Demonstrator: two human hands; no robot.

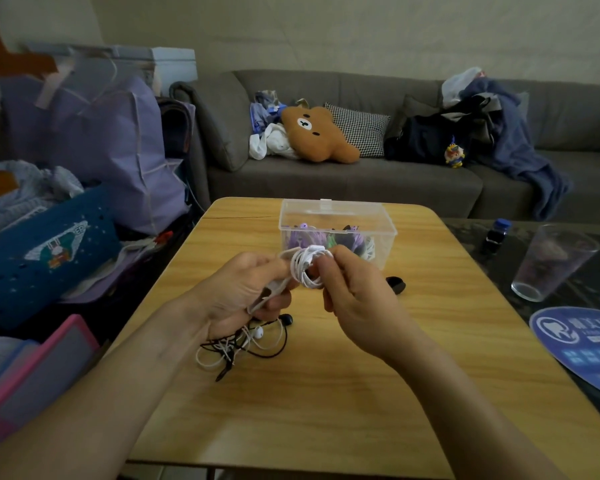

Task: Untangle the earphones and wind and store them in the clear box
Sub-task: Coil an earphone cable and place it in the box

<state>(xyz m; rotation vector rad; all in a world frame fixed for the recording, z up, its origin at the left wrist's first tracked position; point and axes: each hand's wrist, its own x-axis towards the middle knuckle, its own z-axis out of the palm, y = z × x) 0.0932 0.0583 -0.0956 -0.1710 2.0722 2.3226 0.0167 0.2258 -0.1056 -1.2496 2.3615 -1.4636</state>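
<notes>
Both hands above worktop (326, 393) centre. Left hand (243, 296) and right hand (354, 303) each hold a pinching grip on the white coil (305, 268). Box (336, 230) at 12 o'clock, lid up, earphones inside. Tangle (243, 344) at 7 o'clock.
</notes>
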